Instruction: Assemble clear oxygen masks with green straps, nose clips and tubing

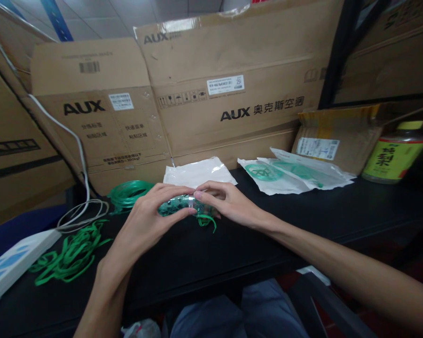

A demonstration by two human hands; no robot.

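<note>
Between my two hands lies a clear, rounded, roll-like item (178,203) with green, dark-speckled contents and a pale band round its middle. My left hand (146,217) grips its left end, thumb below and fingers above. Around the right end, my right hand (228,204) is closed, thumb on top. A thin green ribbon (207,220) hangs out beneath the right fingers. The item's exact kind cannot be made out, and the hands hide both its ends.
A coil of green tubing (130,195), loose green ribbons (72,256) and a white power strip (23,263) lie left on the black table (197,267). White packets (200,172), a carton (334,136) and a yellow-capped bottle (391,155) stand behind, before large cardboard (239,61).
</note>
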